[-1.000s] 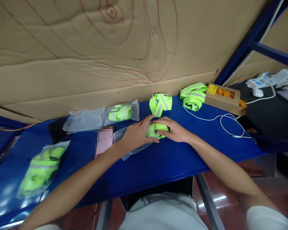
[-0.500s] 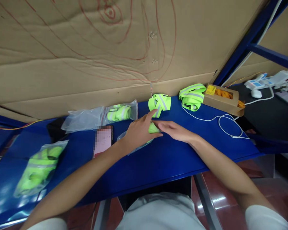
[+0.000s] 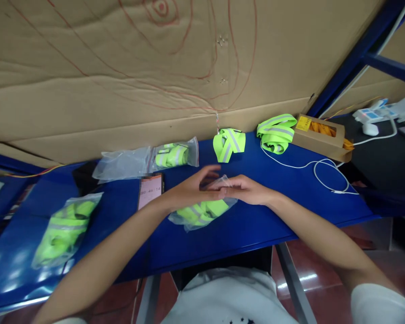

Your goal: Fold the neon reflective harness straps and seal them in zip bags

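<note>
A clear plastic bag (image 3: 202, 213) with a folded neon-yellow reflective strap inside is at the front middle of the blue table. My left hand (image 3: 192, 188) grips the bag's upper edge; its thumb reaches right and its index finger is raised off the plastic. Opposite it, my right hand (image 3: 248, 189) pinches the bag's upper right end, fingertips close to the left thumb. Some fingers are hidden behind the plastic. Just beyond the hands lies a loose folded reflective strap (image 3: 234, 140). Left of my left hand is a phone (image 3: 150, 191) with a lit screen.
Along the back are an empty clear bag (image 3: 123, 164), a filled bag (image 3: 176, 154) and a coiled reflective strap (image 3: 276, 133). Another filled bag (image 3: 65, 229) lies left. At right are a cardboard box (image 3: 319, 139) and a white cable (image 3: 330, 177). A cardboard wall (image 3: 104, 108) stands behind.
The strap that showed between my hands is now lower, inside the bag beneath them. Both hands have come together at the bag's upper edge. The view has shifted slightly.
</note>
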`<move>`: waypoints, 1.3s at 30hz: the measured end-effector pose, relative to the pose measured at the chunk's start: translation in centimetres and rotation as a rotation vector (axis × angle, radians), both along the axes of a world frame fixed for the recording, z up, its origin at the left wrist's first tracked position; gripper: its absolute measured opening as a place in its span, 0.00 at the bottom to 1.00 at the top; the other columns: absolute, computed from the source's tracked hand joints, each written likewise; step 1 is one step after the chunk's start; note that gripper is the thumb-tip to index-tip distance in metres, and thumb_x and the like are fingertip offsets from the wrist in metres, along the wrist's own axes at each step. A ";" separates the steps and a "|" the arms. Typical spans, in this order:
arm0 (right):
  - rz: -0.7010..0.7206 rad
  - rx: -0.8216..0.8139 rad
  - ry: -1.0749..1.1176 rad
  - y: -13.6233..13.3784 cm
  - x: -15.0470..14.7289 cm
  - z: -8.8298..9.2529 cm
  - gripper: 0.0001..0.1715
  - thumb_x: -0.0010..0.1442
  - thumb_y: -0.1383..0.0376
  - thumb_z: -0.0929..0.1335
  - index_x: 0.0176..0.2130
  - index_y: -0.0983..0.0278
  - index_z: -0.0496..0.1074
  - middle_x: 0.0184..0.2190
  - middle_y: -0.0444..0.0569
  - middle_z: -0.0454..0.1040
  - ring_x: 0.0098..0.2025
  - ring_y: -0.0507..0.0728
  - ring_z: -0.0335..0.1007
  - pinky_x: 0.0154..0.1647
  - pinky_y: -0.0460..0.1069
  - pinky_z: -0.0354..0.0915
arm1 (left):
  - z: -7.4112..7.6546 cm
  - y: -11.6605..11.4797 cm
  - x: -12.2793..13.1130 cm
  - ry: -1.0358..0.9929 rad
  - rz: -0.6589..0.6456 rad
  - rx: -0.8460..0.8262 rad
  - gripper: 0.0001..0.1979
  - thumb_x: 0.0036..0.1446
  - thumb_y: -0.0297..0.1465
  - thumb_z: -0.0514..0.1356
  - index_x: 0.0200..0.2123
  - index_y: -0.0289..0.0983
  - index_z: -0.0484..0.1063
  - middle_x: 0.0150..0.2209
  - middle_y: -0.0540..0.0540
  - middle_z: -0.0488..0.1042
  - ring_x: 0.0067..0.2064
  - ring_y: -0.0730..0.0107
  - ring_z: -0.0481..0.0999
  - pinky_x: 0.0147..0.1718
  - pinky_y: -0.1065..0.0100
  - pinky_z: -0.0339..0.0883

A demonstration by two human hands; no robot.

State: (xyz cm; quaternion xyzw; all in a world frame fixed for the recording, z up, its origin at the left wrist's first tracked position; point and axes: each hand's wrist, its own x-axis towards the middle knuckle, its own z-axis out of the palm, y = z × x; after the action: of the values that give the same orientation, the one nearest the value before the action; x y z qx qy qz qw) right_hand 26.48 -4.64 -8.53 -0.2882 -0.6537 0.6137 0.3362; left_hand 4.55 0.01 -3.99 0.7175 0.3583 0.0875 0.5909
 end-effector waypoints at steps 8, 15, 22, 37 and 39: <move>-0.304 0.523 -0.224 -2.1 -1.6 1.1 0.23 0.68 0.57 0.70 0.60 0.57 0.73 0.58 0.54 0.75 0.62 0.60 0.70 0.65 0.57 0.65 | -3.0 -1.7 -3.6 -0.307 0.345 -0.365 0.24 0.61 0.45 0.66 0.58 0.43 0.74 0.53 0.44 0.79 0.50 0.58 0.80 0.48 0.61 0.72; -0.413 0.122 -0.178 -0.7 -2.1 -1.6 0.20 0.64 0.53 0.72 0.51 0.60 0.71 0.44 0.50 0.76 0.42 0.55 0.74 0.42 0.51 0.72 | -3.3 -1.9 -4.7 -0.337 0.367 -0.360 0.23 0.59 0.42 0.68 0.56 0.43 0.75 0.55 0.43 0.79 0.55 0.53 0.79 0.51 0.60 0.73; -0.348 -0.206 0.014 -1.6 -4.3 -1.9 0.24 0.54 0.57 0.79 0.44 0.61 0.69 0.31 0.41 0.72 0.31 0.49 0.67 0.30 0.44 0.62 | -4.2 -3.7 -4.3 -0.246 0.358 -0.315 0.24 0.55 0.45 0.70 0.50 0.38 0.81 0.49 0.44 0.83 0.51 0.53 0.80 0.49 0.62 0.72; -0.336 -0.302 -0.117 -0.5 -2.3 -1.9 0.18 0.54 0.55 0.79 0.34 0.65 0.75 0.20 0.40 0.72 0.19 0.47 0.67 0.16 0.41 0.63 | -3.5 -3.5 -5.1 -0.195 0.414 -0.114 0.23 0.58 0.48 0.67 0.49 0.38 0.83 0.45 0.46 0.84 0.50 0.57 0.79 0.46 0.68 0.72; -0.343 -0.257 -0.095 -0.4 -2.0 -1.8 0.18 0.54 0.57 0.80 0.38 0.64 0.76 0.22 0.40 0.74 0.19 0.47 0.67 0.16 0.41 0.64 | -3.7 -3.6 -5.2 -0.232 0.443 -0.164 0.24 0.60 0.50 0.65 0.49 0.39 0.82 0.45 0.46 0.84 0.49 0.57 0.80 0.46 0.68 0.72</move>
State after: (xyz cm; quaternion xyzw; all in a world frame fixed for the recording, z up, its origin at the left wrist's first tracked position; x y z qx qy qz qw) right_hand 24.48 -4.99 -10.38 -0.4645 -0.5267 0.6112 0.3651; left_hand -0.60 -3.63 -7.66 0.5565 0.4426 0.2669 0.6506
